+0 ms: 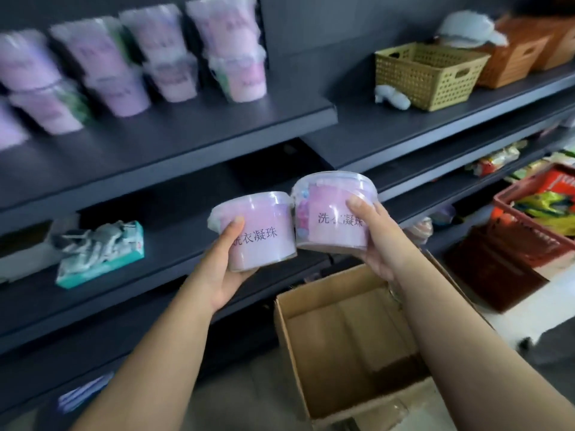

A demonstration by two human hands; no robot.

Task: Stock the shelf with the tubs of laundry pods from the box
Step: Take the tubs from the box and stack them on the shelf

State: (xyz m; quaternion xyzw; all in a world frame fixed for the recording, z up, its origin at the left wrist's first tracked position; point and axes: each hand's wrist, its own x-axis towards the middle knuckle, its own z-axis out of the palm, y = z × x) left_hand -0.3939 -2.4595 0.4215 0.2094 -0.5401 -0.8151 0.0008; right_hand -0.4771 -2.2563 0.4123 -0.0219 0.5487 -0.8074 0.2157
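Left hand grips a clear round plastic tub with a pink label. Right hand grips a matching second tub, coloured pods visible through its wall. Thumbs on the labels, palms underneath. Both tubs roughly upright, lids up, sides touching, above an open brown cardboard box. More purple-labelled tubs stacked two high on the dark upper shelf.

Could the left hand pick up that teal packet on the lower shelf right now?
Probably not yet: the left hand grips a tub of laundry pods. Nothing stands in front of the teal packet, but the hand is full.
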